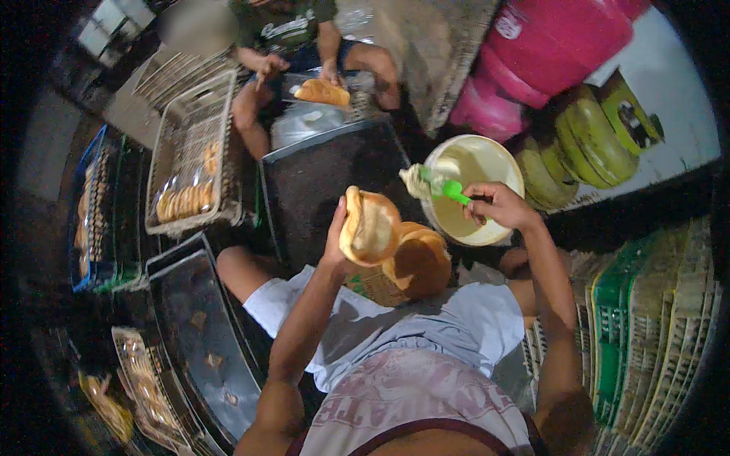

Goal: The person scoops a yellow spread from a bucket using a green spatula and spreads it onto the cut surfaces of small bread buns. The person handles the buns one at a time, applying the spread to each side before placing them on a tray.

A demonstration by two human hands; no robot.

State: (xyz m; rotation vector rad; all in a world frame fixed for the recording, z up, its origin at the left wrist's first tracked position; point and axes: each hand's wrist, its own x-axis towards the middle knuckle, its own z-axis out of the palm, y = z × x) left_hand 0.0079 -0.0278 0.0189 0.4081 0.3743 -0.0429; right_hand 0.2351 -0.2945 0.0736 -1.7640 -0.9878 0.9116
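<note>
My left hand (335, 236) grips a round bread bun (373, 228) over the near end of a dark baking tray (342, 165). A dark line along the bun's side looks like a cut. Just below and right of it, more bread (419, 259) rests at my lap, above printed cardboard (379, 286). My right hand (499, 205) holds a green plastic spatula (453, 191) over the rim of a white bucket (505, 154). A lump of pale cream (417, 181) clings to the spatula's tip. Smears of the same pale colour coat the bucket's inside.
Across the tray, another person's hand (331, 74) touches a bread loaf (322, 92). A plastic crate (225, 154) at left contains packed bread (185, 199). Green gas cylinders (593, 137) and pink ones (559, 45) stand at right, above stacked crates (644, 330). Another tray (205, 336) lies at lower left.
</note>
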